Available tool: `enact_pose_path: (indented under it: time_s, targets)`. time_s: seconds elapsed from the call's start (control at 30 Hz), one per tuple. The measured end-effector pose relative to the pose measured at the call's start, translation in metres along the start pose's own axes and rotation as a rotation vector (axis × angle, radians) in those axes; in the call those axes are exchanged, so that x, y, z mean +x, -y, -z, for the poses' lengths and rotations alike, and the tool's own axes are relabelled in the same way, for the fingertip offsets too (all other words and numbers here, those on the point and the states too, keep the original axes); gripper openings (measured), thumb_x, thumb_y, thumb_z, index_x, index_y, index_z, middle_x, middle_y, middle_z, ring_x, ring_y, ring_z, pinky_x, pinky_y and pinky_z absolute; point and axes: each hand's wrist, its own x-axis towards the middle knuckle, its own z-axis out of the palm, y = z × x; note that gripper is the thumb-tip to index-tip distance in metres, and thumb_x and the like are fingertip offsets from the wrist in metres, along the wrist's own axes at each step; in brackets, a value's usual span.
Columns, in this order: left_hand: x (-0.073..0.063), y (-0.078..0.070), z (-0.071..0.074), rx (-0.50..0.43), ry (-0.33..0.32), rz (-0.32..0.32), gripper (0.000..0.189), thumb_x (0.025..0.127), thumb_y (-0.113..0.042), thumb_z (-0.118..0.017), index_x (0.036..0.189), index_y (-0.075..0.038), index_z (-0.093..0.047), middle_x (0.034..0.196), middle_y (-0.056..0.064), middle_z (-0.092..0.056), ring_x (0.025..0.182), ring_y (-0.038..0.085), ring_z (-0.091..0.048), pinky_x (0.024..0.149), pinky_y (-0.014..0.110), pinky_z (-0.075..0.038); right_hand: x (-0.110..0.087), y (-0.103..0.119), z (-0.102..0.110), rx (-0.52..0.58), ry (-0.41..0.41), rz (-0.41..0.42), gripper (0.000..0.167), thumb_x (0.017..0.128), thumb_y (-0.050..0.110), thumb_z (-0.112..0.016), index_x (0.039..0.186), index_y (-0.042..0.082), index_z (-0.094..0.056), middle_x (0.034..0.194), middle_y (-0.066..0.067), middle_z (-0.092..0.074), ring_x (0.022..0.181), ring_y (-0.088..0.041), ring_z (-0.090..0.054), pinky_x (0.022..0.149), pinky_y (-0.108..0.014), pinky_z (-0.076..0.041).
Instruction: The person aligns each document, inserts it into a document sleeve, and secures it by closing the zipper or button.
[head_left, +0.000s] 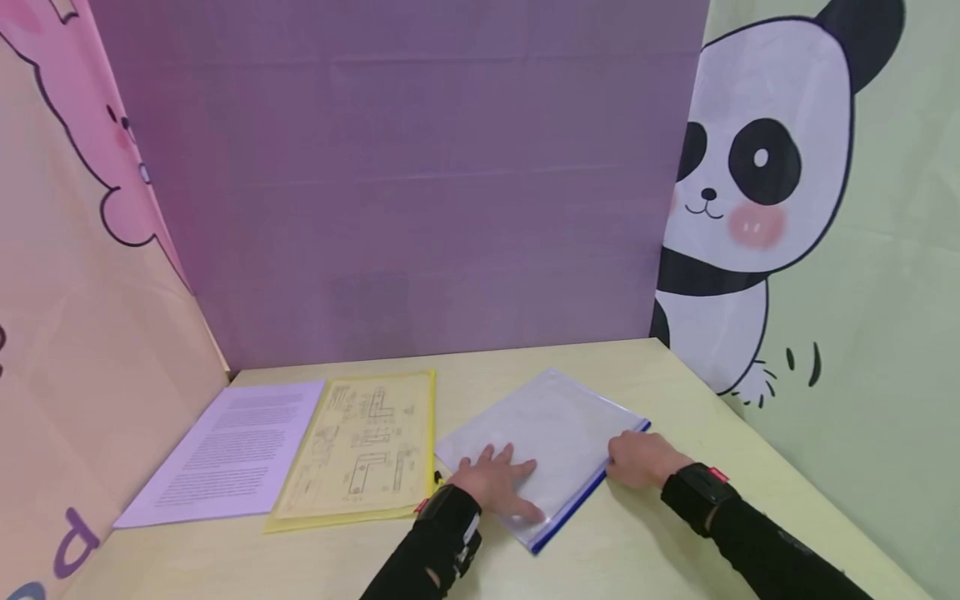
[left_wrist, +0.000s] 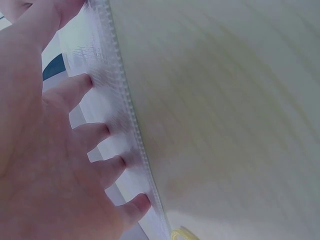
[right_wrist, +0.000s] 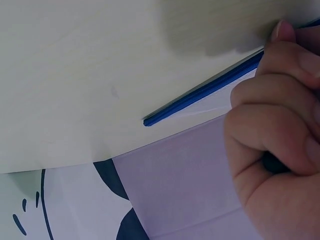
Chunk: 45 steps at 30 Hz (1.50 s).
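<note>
A clear plastic document folder [head_left: 551,417] with a blue strip [head_left: 570,504] along its near right edge lies slanted on the table. My left hand [head_left: 495,483] rests flat on it, fingers spread; in the left wrist view the fingertips touch the plastic near a ribbed edge [left_wrist: 131,110]. At the blue strip, my right hand [head_left: 645,458] pinches the edge a little above its middle. The right wrist view has the curled fingers [right_wrist: 245,130] over the strip, its free end [right_wrist: 147,122] showing beyond them. What the thumb presses on is partly hidden.
Left of the folder lies a yellow folder [head_left: 356,450] with a printed technical drawing. It adjoins a lilac sheet [head_left: 232,442] of printed text. A purple backdrop [head_left: 405,183] rises behind the table, with a panda-printed panel [head_left: 757,150] at the right.
</note>
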Motion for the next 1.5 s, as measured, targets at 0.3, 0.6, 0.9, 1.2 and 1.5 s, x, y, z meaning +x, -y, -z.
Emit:
enact_pose_path:
  time_s: [0.3,0.6,0.9,1.2,1.5]
  targets:
    - [0.001,0.001,-0.001,0.007,-0.004,0.0,0.081,0.083,-0.069,-0.069,0.154,-0.04,-0.044,0.166,0.006,-0.028,0.153,0.036,-0.021,0.118,0.064,-0.02,0.0,-0.002,0.003,-0.007,0.007,-0.005,0.012,0.094,0.015,-0.062,0.085,0.007,-0.063,0.075,-0.003,-0.051,0.071,-0.022,-0.049,0.067,-0.04,-0.041]
    - [0.001,0.0,0.0,-0.007,0.01,0.003,0.081,0.083,-0.068,-0.07,0.154,-0.04,-0.043,0.167,0.005,-0.027,0.153,0.035,-0.019,0.119,0.063,-0.018,0.003,-0.011,0.003,-0.07,-0.006,-0.009,0.015,0.094,0.016,-0.062,0.085,0.005,-0.062,0.074,-0.004,-0.05,0.069,-0.022,-0.049,0.065,-0.04,-0.043]
    - [0.0,-0.001,0.002,0.003,0.007,0.01,0.081,0.083,-0.068,-0.07,0.154,-0.04,-0.044,0.167,0.005,-0.027,0.153,0.035,-0.02,0.119,0.063,-0.019,0.004,-0.011,0.005,-0.086,-0.011,-0.001,0.015,0.094,0.017,-0.062,0.086,0.004,-0.062,0.076,-0.005,-0.051,0.07,-0.023,-0.049,0.067,-0.041,-0.046]
    - [0.0,-0.001,0.001,0.009,0.005,0.01,0.081,0.083,-0.069,-0.069,0.154,-0.04,-0.044,0.166,0.005,-0.027,0.153,0.035,-0.021,0.119,0.063,-0.019,0.006,-0.013,0.003,-0.086,0.0,-0.006,0.016,0.095,0.018,-0.062,0.088,0.004,-0.063,0.077,-0.005,-0.052,0.071,-0.023,-0.049,0.068,-0.042,-0.046]
    - [-0.002,-0.001,0.002,0.01,0.004,0.006,0.081,0.083,-0.069,-0.069,0.154,-0.04,-0.043,0.166,0.006,-0.027,0.153,0.035,-0.021,0.118,0.064,-0.02,0.009,-0.017,0.004,-0.111,0.021,-0.055,0.017,0.096,0.019,-0.062,0.09,0.002,-0.063,0.075,-0.006,-0.051,0.07,-0.025,-0.051,0.067,-0.04,-0.046]
